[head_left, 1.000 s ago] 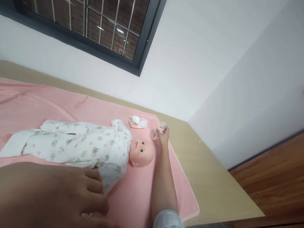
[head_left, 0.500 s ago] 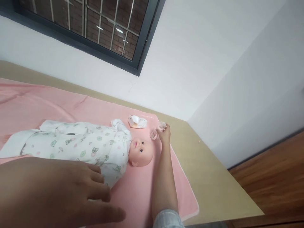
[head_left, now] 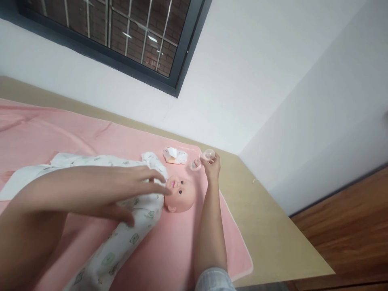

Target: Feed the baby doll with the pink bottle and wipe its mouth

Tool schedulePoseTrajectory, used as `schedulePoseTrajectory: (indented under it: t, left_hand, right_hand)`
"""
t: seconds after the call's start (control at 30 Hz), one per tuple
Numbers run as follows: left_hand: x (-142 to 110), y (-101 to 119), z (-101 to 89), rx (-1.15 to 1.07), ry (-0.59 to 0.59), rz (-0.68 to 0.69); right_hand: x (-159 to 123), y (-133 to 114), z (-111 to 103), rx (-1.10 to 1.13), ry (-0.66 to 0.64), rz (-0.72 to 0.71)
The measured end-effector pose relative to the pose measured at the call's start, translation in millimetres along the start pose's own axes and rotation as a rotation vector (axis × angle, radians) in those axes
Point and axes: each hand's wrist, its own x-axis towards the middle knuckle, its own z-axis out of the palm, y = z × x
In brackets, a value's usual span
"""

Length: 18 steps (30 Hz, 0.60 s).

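A baby doll (head_left: 179, 193) lies on its back in a white suit with green prints, its head to the right. My left hand (head_left: 133, 186) is over the doll's chest, fingers apart and holding nothing; it hides part of the suit. Whether its fingertips touch the doll I cannot tell. Beyond the doll's head, my right hand (head_left: 212, 165) is closed around a small clear baby bottle (head_left: 196, 163). The bottle is tilted, one rounded end up towards the right. Part of it is hidden by my fingers.
A small white packet of wipes (head_left: 176, 155) lies near the doll's shoulder. Under everything is a pink blanket (head_left: 178, 242) on a light wooden table (head_left: 260, 226). White walls and a barred window (head_left: 121, 36) stand behind.
My left hand has moved up and to the right, from the near edge to over the doll's chest. The bottle in my right hand has risen slightly, and more of it shows.
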Motion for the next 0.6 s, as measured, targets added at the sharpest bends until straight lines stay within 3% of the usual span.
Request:
schedulePoseTrajectory:
  t: [0.07, 0.1, 0.23, 0.3, 0.47, 0.6]
  left_hand:
    - [20, 0, -1.1, -0.057, -0.086, 0.026]
    - [30, 0, 0.0, -0.098, -0.058, -0.003]
    - [59, -1, 13.1, -0.281, 0.273, -0.208]
    - [66, -4, 20.2, -0.267, 0.368, -0.277]
    - [71, -12, 26.6, -0.169, 0.324, -0.35]
    - [73, -16, 26.2, -0.151, 0.324, -0.34]
  right_hand:
    - [-3, -16, 5, 0.117, -0.037, -0.032]
    - [-6, -25, 9, 0.148, -0.06, -0.045]
    - [-27, -65, 23, 0.238, -0.224, -0.128]
    - [-42, -85, 30, 0.315, -0.325, -0.176]
    - [-83, -123, 45, 0.411, -0.477, -0.166]
    - [-103, -135, 52, 0.434, -0.545, -0.165]
